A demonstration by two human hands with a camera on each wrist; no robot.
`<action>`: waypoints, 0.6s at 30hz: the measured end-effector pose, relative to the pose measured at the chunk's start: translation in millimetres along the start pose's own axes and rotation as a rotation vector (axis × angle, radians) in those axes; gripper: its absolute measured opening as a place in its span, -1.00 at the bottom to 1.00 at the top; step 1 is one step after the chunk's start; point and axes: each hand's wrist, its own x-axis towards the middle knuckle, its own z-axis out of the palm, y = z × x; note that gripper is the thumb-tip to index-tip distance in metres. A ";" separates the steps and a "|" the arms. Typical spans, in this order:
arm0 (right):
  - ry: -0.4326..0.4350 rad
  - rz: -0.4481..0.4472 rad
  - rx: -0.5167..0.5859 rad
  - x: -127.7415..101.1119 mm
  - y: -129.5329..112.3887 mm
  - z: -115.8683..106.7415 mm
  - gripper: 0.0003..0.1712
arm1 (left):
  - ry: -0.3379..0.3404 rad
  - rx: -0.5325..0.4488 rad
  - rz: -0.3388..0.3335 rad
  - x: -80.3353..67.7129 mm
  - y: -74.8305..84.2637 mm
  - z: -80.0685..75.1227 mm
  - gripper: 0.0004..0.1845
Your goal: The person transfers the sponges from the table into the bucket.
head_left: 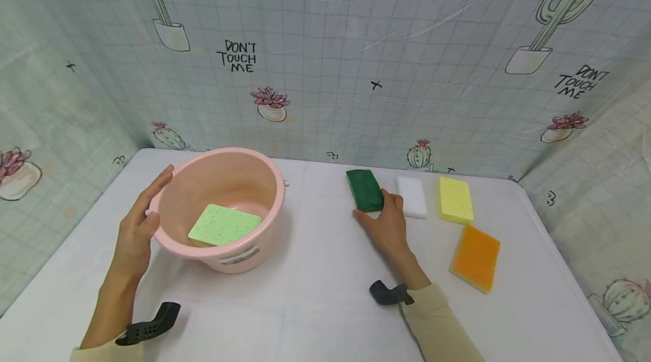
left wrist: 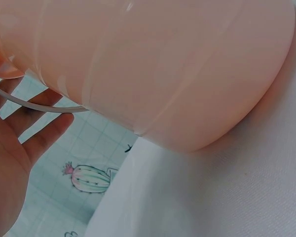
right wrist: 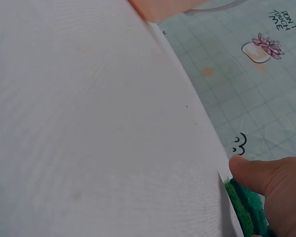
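Note:
On the left of the table stands a pink plastic bucket point(head_left: 244, 254), tilted slightly in the head view. My left hand point(head_left: 134, 229) holds its left rim, thumb at the edge and fingers along the outside. In the left wrist view, those fingers lie by the thin bucket handle point(left wrist: 34, 105). A light green speckled sponge point(head_left: 224, 225) lies inside the bucket. My right hand point(head_left: 390, 232) grips the near end of a dark green scouring sponge point(head_left: 363, 188), with the thumb and fingers at its edges. Only part of this sponge shows in the right wrist view, beside the thumb point(right wrist: 256, 173).
Right of the dark green sponge lie a white sponge point(head_left: 413, 198), a yellow sponge point(head_left: 455, 199) and, nearer, an orange sponge point(head_left: 475, 258). A white cloth covers the table point(head_left: 305, 317). Patterned curtains point(head_left: 325, 57) hang behind it and at both sides.

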 end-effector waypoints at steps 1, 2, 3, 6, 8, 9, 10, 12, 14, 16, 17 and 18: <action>0.002 0.009 0.002 -0.5 -0.2 0.5 0.01 | 0.000 -0.010 -0.003 0.1 0.0 0.0 -0.46; 0.006 0.014 0.004 -0.7 -0.3 0.8 0.01 | -0.002 -0.015 -0.006 0.1 0.1 0.0 -0.45; 0.011 0.018 0.005 -0.9 -0.6 1.0 0.00 | -0.001 -0.019 -0.007 0.1 0.2 -0.1 -0.45; 0.022 0.030 -0.008 -1.1 -1.2 0.9 -0.02 | 0.000 -0.030 -0.009 0.1 -0.1 0.3 -0.45; 0.023 0.031 -0.030 -0.9 -1.6 0.8 -0.03 | 0.006 -0.037 -0.009 -0.1 -0.3 0.4 -0.45; 0.022 0.032 -0.043 -0.7 -1.6 0.9 -0.03 | 0.010 -0.042 -0.007 -0.3 -0.3 0.4 -0.45; 0.021 0.032 -0.056 -0.6 -1.7 1.0 -0.03 | 0.012 -0.045 -0.007 -0.4 -0.4 0.4 -0.45; 0.015 0.033 -0.080 -0.5 -1.6 1.6 -0.03 | 0.013 -0.047 -0.002 -0.7 -0.4 0.4 -0.45; 0.013 0.035 -0.100 -0.2 -1.5 2.4 -0.01 | 0.012 -0.057 0.004 -0.7 -0.2 0.6 -0.45; 0.019 0.033 -0.112 -0.1 -1.6 3.0 -0.01 | 0.011 -0.066 0.017 -0.8 -0.3 1.0 -0.45; 0.023 0.032 -0.118 -0.2 -1.7 3.4 -0.01 | 0.010 -0.071 0.023 -0.8 -0.3 1.1 -0.45; 0.030 0.029 -0.121 -0.2 -2.1 3.6 -0.02 | 0.009 -0.076 0.030 -0.8 -0.4 1.3 -0.45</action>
